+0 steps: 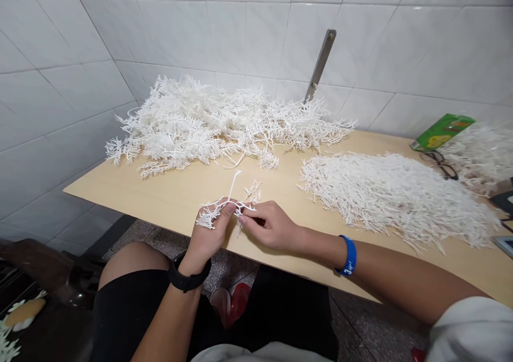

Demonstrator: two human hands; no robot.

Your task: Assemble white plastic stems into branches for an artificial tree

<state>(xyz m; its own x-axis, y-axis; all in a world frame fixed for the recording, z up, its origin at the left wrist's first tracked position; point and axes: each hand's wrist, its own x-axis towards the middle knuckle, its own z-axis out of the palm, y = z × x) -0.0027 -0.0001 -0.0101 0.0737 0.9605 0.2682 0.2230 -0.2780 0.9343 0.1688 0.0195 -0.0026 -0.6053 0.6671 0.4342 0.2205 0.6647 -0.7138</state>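
Left hand (211, 235) pinches white sprig (231, 192), right hand (276, 226) pinching its right side, by the table's (132, 195) near edge; too hard a tug could snap the stem, dropping bits on the floor (138, 236).

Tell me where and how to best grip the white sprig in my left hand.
Probably by the bare stem, pinched between thumb and fingertip from the far side. It juts away from you as a single strand, clear of the twigs. The near side looks worse: your left hand pinches where it branches, and your right hand is at the twigs.
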